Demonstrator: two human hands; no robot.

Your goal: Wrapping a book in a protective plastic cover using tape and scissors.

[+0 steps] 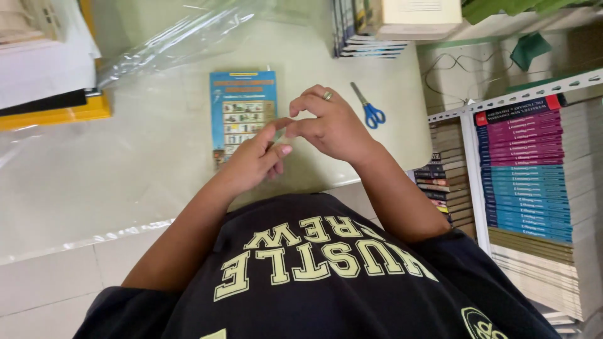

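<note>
My left hand [256,157] and my right hand [330,122] meet above the counter, fingertips touching each other; whether something small or clear is pinched between them I cannot tell. A ring sits on a finger of the right hand. Just beyond the left hand lies a blue book [242,112] with a picture grid on its cover, flat on a clear plastic sheet [125,157]. Blue-handled scissors [370,110] lie to the right of the right hand, apart from it.
A stack of books [370,37] stands at the counter's far edge. A yellow and white pile [47,81] sits far left. On the right a metal shelf [527,94] holds stacked books [527,176] in purple, blue and tan.
</note>
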